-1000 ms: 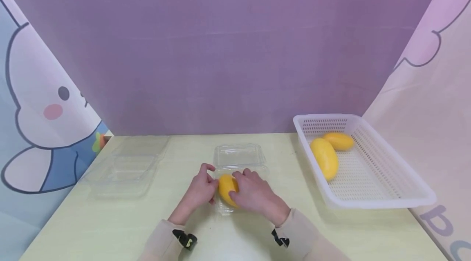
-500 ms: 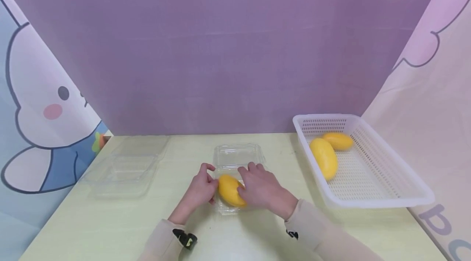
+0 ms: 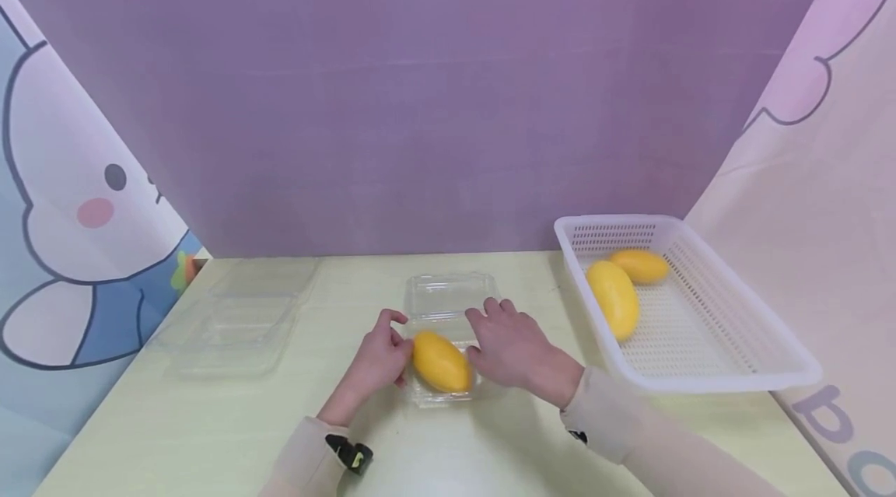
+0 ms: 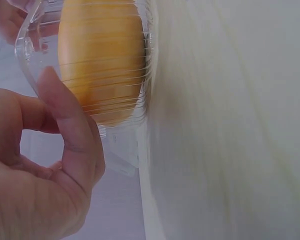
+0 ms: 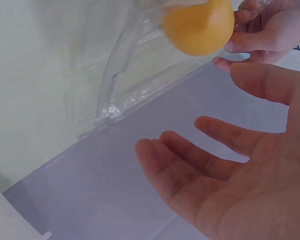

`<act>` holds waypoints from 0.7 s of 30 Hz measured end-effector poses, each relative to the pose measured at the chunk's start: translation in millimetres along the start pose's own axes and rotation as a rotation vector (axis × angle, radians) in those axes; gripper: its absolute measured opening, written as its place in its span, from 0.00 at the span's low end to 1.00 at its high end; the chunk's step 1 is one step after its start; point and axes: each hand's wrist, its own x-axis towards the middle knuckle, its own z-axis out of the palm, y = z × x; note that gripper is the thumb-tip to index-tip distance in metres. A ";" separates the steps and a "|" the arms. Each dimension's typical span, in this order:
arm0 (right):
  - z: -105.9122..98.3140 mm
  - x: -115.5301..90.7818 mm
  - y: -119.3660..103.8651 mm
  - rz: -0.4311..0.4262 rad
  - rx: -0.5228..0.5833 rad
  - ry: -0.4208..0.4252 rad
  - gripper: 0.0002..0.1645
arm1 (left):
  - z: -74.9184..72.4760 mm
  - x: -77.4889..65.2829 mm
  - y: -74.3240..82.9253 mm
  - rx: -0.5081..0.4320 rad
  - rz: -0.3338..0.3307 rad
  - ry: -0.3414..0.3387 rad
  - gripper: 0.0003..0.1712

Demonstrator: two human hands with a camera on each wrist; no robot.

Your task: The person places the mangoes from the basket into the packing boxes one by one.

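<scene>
A yellow mango [image 3: 441, 362] lies in the near half of a clear plastic clamshell container [image 3: 435, 397], whose lid [image 3: 451, 296] is folded back away from the person. My left hand [image 3: 379, 357] is at the container's left side, and in the left wrist view its thumb and finger pinch the clear rim next to the mango [image 4: 101, 60]. To the right of the fruit is my right hand [image 3: 511, 345]. Its fingers [image 5: 175, 175] are spread and relaxed in the right wrist view, with nothing between them.
A white perforated basket [image 3: 707, 384] with two mangoes [image 3: 613, 299] stands on the right of the table [image 3: 420, 458]. Clear containers [image 3: 238, 326], lids folded back, sit at the left. A purple backdrop [image 3: 448, 92] rises behind the table's far edge.
My right hand has let go of the mango and moved off to the right. The mango has settled slantwise in the container, while my left hand has stayed at the left rim.
</scene>
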 end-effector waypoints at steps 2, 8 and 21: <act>-2.5 -0.6 2.4 0.001 -0.001 0.003 0.22 | -0.2 0.0 0.5 0.003 0.002 -0.003 0.23; -10.8 -0.4 12.9 -0.013 -0.033 0.011 0.25 | -0.6 -0.3 -0.1 0.012 0.003 -0.010 0.23; -33.1 0.4 41.5 -0.021 -0.093 0.050 0.30 | -1.7 1.2 -4.5 0.006 0.011 -0.014 0.23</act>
